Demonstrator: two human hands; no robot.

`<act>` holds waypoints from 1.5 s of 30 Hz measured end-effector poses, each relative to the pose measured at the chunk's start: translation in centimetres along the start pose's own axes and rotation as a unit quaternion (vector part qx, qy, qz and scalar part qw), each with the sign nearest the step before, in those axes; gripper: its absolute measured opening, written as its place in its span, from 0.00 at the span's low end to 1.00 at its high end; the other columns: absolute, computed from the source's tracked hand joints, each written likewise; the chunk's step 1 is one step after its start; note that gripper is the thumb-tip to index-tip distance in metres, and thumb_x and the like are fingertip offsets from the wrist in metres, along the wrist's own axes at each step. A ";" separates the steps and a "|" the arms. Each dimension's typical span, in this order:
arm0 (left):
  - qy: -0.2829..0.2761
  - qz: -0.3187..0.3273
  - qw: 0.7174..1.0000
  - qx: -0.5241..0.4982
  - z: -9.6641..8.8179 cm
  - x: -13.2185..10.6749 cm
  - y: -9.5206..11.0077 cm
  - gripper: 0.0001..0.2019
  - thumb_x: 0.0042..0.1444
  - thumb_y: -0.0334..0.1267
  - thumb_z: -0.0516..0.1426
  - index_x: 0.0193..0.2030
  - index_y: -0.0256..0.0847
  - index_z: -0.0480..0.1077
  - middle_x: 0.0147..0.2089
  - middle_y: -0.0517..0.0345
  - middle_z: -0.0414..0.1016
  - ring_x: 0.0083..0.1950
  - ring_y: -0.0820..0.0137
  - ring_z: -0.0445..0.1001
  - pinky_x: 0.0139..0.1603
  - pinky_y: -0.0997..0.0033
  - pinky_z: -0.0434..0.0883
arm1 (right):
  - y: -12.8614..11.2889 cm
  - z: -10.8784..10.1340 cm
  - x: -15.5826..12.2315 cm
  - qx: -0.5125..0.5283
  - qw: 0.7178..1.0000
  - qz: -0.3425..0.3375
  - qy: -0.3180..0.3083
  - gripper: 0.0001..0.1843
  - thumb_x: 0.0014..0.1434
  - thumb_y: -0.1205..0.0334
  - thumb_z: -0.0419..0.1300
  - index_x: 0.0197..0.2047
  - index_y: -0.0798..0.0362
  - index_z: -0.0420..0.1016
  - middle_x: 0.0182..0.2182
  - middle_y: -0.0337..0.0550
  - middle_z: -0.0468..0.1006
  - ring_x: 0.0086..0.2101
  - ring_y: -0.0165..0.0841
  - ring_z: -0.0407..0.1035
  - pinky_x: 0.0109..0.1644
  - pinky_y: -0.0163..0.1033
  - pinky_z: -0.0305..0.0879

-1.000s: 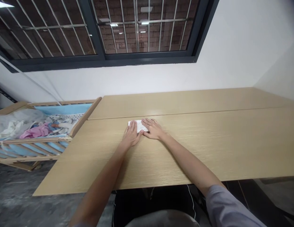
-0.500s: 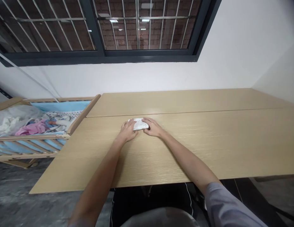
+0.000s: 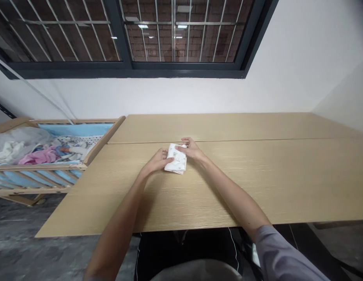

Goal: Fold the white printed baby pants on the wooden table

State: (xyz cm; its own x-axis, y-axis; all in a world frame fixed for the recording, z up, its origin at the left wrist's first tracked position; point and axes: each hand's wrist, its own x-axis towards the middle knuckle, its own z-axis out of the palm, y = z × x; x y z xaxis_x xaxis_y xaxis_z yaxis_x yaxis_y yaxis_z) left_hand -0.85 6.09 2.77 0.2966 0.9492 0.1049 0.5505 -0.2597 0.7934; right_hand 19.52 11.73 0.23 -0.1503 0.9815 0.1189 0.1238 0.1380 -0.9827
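A folded white cloth (image 3: 176, 160) with small printed figures is held up between my two hands, over the middle of the wooden table. My left hand (image 3: 158, 160) grips its left edge, the thumb lying across the front and the fingers curled behind. At the upper right corner, my right hand (image 3: 193, 150) pinches the cloth with its thumb in front; one finger stretches out above the top edge. Folded layers show along the lower edge. I cannot tell whether that edge touches the tabletop.
The pale wooden table (image 3: 257, 175) has a seam across it and meets the white wall (image 3: 169, 95) at the back. To the left stands a wooden crib (image 3: 103, 142) with blue lining, holding pink and white clothes and a clear plastic bag. A barred window (image 3: 181, 43) is above.
The cloth lay flat under both hands; now it is lifted and tilted up, showing its printed face. My hands have shifted from pressing at its sides to gripping its edges.
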 end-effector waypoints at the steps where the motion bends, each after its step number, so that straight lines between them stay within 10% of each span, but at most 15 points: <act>1: -0.003 -0.011 1.000 0.002 0.1 -0.1 -0.2 0.20 0.58 0.41 0.62 0.53 0.36 0.65 0.46 0.47 0.81 0.42 0.62 0.81 0.41 0.64 0.78 | 0.0 -0.1 0.2 -0.026 0.999 0.012 -0.035 0.36 0.50 0.53 0.72 0.58 0.51 0.63 0.49 0.52 0.75 0.42 0.40 0.75 0.42 0.45 0.76; 7: -0.009 -0.089 0.991 0.098 0.0 -0.5 -0.4 0.21 0.57 0.40 0.63 0.53 0.34 0.64 0.38 0.47 0.81 0.36 0.59 0.81 0.37 0.61 0.77 | 0.3 1.0 1.1 -0.153 0.980 -0.027 -0.122 0.26 0.54 0.63 0.67 0.55 0.58 0.70 0.53 0.56 0.75 0.47 0.39 0.74 0.51 0.45 0.73; 11: 0.034 -0.117 0.971 0.206 0.2 -1.8 2.3 0.22 0.58 0.43 0.62 0.54 0.34 0.65 0.47 0.35 0.79 0.50 0.46 0.79 0.51 0.49 0.73 | -0.7 1.1 1.0 -0.225 0.963 -0.086 -0.124 0.24 0.58 0.60 0.66 0.56 0.57 0.73 0.56 0.58 0.76 0.53 0.43 0.72 0.60 0.51 0.67; 19: 0.055 -0.043 0.886 0.458 8.1 -8.9 6.1 0.30 0.65 0.51 0.53 0.62 0.23 0.67 0.63 0.26 0.70 0.65 0.44 0.67 0.58 0.50 0.69 | -3.6 1.9 -3.6 -0.338 0.828 -0.312 -0.321 0.28 0.74 0.50 0.44 0.70 0.53 0.63 0.69 0.48 0.62 0.69 0.41 0.52 0.73 0.53 0.46; 23: 0.049 -0.053 0.875 0.479 9.9 -9.7 5.2 0.29 0.69 0.50 0.49 0.59 0.23 0.72 0.60 0.27 0.73 0.65 0.44 0.68 0.60 0.50 0.68 | -1.9 2.5 -4.8 -0.338 0.794 -0.297 -0.410 0.30 0.75 0.50 0.41 0.73 0.53 0.56 0.72 0.46 0.55 0.71 0.37 0.47 0.75 0.48 0.41; 30: 0.063 -0.054 0.879 0.470 9.6 -9.5 4.4 0.33 0.69 0.49 0.49 0.69 0.19 0.59 0.70 0.24 0.59 0.71 0.47 0.61 0.69 0.50 0.61 | -0.2 0.7 -0.6 -0.427 0.777 -0.268 -0.377 0.32 0.74 0.48 0.40 0.76 0.50 0.47 0.74 0.42 0.46 0.73 0.39 0.38 0.75 0.51 0.30; 38: 0.069 -0.053 0.890 0.447 9.4 -9.4 4.6 0.32 0.69 0.48 0.50 0.68 0.19 0.60 0.70 0.23 0.59 0.71 0.45 0.60 0.71 0.44 0.55 | 0.5 0.5 3.7 -0.444 0.820 -0.197 -0.303 0.35 0.72 0.44 0.41 0.75 0.54 0.53 0.73 0.48 0.49 0.72 0.42 0.41 0.75 0.50 0.34; 45: 0.091 -0.130 0.891 0.424 3.2 -7.6 4.7 0.27 0.70 0.51 0.42 0.55 0.30 0.71 0.57 0.33 0.74 0.59 0.48 0.72 0.57 0.52 0.68 | -0.9 -0.7 1.1 -0.308 0.930 -0.179 -0.089 0.28 0.72 0.49 0.46 0.66 0.58 0.67 0.61 0.59 0.70 0.61 0.43 0.65 0.64 0.48 0.60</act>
State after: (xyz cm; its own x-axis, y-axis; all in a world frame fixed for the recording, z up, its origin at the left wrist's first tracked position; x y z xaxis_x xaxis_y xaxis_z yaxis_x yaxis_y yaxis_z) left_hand 2.01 -2.91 3.81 -0.0163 0.9901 0.1394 0.9973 0.0061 0.0735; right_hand 19.90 12.73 1.30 -0.4433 0.8279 0.3435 0.5653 0.5556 -0.6097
